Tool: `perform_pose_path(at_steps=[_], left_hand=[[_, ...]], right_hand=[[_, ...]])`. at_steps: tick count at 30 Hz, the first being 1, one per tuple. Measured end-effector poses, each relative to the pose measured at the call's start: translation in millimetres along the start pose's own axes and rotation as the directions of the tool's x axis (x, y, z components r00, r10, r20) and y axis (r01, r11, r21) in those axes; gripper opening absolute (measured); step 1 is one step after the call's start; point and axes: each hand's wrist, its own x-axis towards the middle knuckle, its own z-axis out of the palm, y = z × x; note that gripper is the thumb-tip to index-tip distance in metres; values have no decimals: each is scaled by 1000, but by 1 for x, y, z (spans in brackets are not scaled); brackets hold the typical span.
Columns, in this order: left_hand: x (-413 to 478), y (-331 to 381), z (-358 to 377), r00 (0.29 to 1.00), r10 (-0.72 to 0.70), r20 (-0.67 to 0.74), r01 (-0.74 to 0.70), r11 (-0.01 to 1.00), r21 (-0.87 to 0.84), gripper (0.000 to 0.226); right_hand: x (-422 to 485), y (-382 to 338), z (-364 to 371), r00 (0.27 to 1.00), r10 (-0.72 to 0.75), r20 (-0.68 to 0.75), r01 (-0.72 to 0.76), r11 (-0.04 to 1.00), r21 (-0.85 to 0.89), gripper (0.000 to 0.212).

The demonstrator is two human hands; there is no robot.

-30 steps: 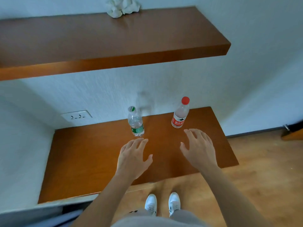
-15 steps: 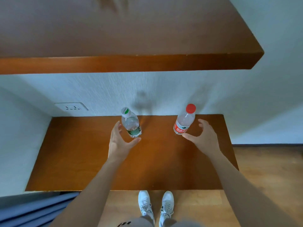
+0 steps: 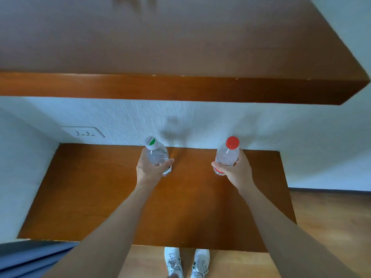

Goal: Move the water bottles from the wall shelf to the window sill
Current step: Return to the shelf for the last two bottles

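Two clear water bottles stand near the wall on the lower brown wall shelf (image 3: 90, 197). The left bottle (image 3: 155, 152) has a white and green cap; my left hand (image 3: 149, 169) is wrapped around its body. The right bottle (image 3: 227, 154) has a red cap and a red label; my right hand (image 3: 235, 170) grips it around the label. Both bottles are upright. Whether their bases still touch the shelf cannot be told. No window sill is in view.
A second, higher brown shelf (image 3: 180, 88) juts out overhead, just above the bottles. A white wall socket (image 3: 83, 133) sits at the back left. Grey-blue fabric (image 3: 30, 257) lies at the bottom left. Below the shelf edge are a wooden floor (image 3: 331, 227) and white shoes (image 3: 186, 261).
Both hands reached forward from over the shelf's front and closed around the bottles. The camera moved in and tilted, so the upper shelf now fills the top.
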Motion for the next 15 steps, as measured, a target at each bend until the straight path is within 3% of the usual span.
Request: perform_pose_path(at_steps=[4, 15], left_hand=[[-6, 3, -8, 1000, 14, 14, -14, 1000, -7, 72], [-55, 70, -33, 987, 153, 49, -143, 976, -164, 48]], right_hand=[[2, -7, 5, 1000, 0, -13, 0, 1000, -7, 68], [-37, -80, -8, 978, -122, -169, 140, 985, 101, 69]])
